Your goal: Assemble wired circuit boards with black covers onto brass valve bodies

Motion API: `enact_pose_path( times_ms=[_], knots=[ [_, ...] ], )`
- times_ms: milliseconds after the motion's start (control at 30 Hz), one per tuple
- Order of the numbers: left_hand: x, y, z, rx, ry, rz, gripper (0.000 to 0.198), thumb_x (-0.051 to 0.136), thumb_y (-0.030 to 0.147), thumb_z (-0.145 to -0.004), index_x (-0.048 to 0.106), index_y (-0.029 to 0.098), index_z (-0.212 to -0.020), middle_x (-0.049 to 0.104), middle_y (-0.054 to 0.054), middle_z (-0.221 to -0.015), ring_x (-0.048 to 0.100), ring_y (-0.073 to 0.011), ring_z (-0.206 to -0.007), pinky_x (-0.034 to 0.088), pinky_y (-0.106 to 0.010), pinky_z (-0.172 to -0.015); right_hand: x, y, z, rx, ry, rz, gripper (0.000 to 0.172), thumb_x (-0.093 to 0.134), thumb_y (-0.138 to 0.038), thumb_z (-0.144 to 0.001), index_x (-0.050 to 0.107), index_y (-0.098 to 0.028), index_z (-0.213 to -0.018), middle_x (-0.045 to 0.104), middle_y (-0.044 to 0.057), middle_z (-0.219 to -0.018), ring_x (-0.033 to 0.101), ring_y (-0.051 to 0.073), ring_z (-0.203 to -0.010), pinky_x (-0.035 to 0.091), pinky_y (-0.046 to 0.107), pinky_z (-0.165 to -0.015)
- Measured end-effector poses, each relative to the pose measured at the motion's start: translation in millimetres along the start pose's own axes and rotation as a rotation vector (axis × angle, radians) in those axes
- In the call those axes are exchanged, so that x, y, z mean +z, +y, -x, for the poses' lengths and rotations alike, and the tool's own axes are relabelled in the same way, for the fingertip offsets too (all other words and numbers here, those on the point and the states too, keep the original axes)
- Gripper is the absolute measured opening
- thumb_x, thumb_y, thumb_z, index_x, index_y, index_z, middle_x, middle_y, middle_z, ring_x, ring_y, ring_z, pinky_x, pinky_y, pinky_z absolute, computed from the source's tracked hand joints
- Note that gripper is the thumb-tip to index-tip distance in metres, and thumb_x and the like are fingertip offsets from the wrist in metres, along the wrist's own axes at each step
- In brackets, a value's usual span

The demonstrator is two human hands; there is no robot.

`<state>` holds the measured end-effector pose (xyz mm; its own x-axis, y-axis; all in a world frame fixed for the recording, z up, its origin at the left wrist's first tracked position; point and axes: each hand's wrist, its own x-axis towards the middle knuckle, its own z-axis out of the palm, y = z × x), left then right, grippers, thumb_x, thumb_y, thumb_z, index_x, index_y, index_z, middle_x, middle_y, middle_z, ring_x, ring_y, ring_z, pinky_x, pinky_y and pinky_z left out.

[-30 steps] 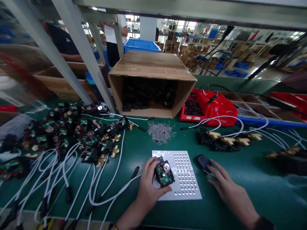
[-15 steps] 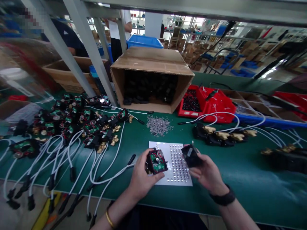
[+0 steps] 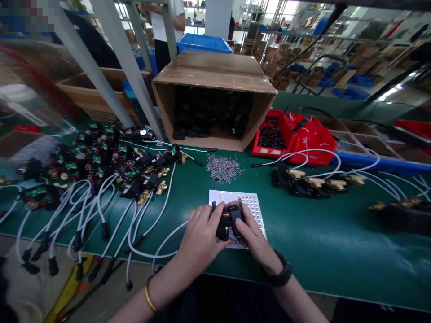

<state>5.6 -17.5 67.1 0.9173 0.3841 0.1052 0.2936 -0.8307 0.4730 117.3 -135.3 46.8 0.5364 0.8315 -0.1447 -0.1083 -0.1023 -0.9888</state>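
Observation:
My left hand (image 3: 204,231) is closed around a black housing with a circuit board inside (image 3: 222,225). In my right hand (image 3: 253,233) is a black plastic cover (image 3: 236,221), held on edge close against the housing's open side. A narrow gap between the two parts shows a bit of red wire. Fingers hide much of both pieces. Beneath my hands lies a white sheet with rows of small shiny dots (image 3: 249,200). Just beyond the sheet is a pile of small metal screws (image 3: 222,168).
Open circuit-board units with white cables (image 3: 101,157) crowd the left. Behind the screws, a cardboard box (image 3: 215,80) of black parts lies on its side. Red bins (image 3: 311,139) and closed units with brass fittings (image 3: 314,183) are on the right. A person (image 3: 164,22) stands beyond.
My right hand has brought the black cover leftward to the housing. The housing has turned, so its green board no longer faces up. The camera view has shifted slightly.

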Motion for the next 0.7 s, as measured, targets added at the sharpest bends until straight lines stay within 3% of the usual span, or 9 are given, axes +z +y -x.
enact_pose_path(
  times_ms=[67,133,200,267,333,400,467,700],
  knots=[
    [1.1,-0.8,-1.1,-0.003,0.018,0.009,0.072,0.072,0.030,-0.064,0.037,0.017,-0.126,0.053,-0.009,-0.102,0.047,-0.0277,-0.095,0.040,-0.044,-0.085,0.4,-3.9,1.2,-0.115,-0.007,0.232,0.041,0.047,-0.037,-0.087,0.040,-0.025,-0.125,0.048,0.006,-0.124,0.047,0.020,-0.110,0.037,0.033,-0.094],
    [3.3,-2.3,-2.7,-0.011,0.041,0.058,0.076,0.074,0.034,-0.062,0.037,0.017,-0.125,0.053,-0.009,-0.102,0.048,-0.0275,-0.095,0.040,-0.044,-0.084,0.7,-7.4,1.1,-0.151,-0.005,0.360,0.043,0.045,-0.035,-0.088,0.035,-0.023,-0.128,0.045,0.007,-0.128,0.039,0.022,-0.119,0.029,0.036,-0.101],
    [5.3,-4.2,-4.0,-0.026,0.067,0.121,0.082,0.077,0.038,-0.057,0.037,0.018,-0.125,0.053,-0.009,-0.105,0.048,-0.0273,-0.096,0.040,-0.043,-0.085,0.2,-10.4,0.3,-0.154,-0.002,0.386,0.042,0.041,-0.035,-0.090,0.033,-0.022,-0.129,0.044,0.008,-0.128,0.040,0.022,-0.118,0.030,0.036,-0.100],
    [5.9,-5.9,-4.5,-0.039,0.079,0.156,0.085,0.078,0.040,-0.054,0.037,0.019,-0.125,0.054,-0.009,-0.105,0.048,-0.0270,-0.096,0.041,-0.043,-0.085,-1.5,-12.4,-0.3,-0.110,-0.028,0.332,0.041,0.038,-0.037,-0.090,0.033,-0.023,-0.128,0.046,0.008,-0.124,0.050,0.021,-0.105,0.040,0.034,-0.090],
    [5.1,-7.2,-4.4,-0.032,0.056,0.157,0.086,0.078,0.041,-0.054,0.038,0.019,-0.126,0.054,-0.009,-0.105,0.049,-0.0272,-0.096,0.041,-0.043,-0.085,-3.8,-12.5,-0.3,0.014,-0.102,0.215,0.042,0.035,-0.042,-0.091,0.031,-0.025,-0.129,0.051,0.008,-0.113,0.057,0.015,-0.072,0.047,0.029,-0.062],
    [4.0,-7.9,-4.2,-0.020,0.014,0.143,0.087,0.078,0.043,-0.053,0.038,0.018,-0.126,0.055,-0.009,-0.104,0.048,-0.0279,-0.096,0.041,-0.044,-0.085,-5.8,-10.3,-0.3,0.144,-0.162,0.096,0.045,0.033,-0.046,-0.091,0.028,-0.028,-0.131,0.054,0.005,-0.097,0.044,0.007,-0.044,0.036,0.022,-0.039],
    [3.1,-8.0,-4.4,-0.026,-0.017,0.138,0.087,0.078,0.045,-0.053,0.038,0.017,-0.126,0.055,-0.009,-0.104,0.048,-0.0284,-0.097,0.041,-0.045,-0.085,-6.7,-6.7,-0.8,0.204,-0.174,0.008,0.047,0.034,-0.049,-0.090,0.026,-0.029,-0.131,0.053,0.004,-0.091,0.035,0.004,-0.038,0.028,0.020,-0.034],
    [2.5,-5.4,-8.0,-0.054,-0.075,0.111,0.088,0.071,0.056,-0.056,0.039,0.016,-0.127,0.055,-0.011,-0.102,0.049,-0.0295,-0.095,0.041,-0.047,-0.084,-2.7,3.2,0.1,0.266,-0.078,-0.156,0.053,0.040,-0.054,-0.085,0.031,-0.027,-0.129,0.054,0.005,-0.093,0.039,0.005,-0.042,0.028,0.017,-0.031]
  ],
)
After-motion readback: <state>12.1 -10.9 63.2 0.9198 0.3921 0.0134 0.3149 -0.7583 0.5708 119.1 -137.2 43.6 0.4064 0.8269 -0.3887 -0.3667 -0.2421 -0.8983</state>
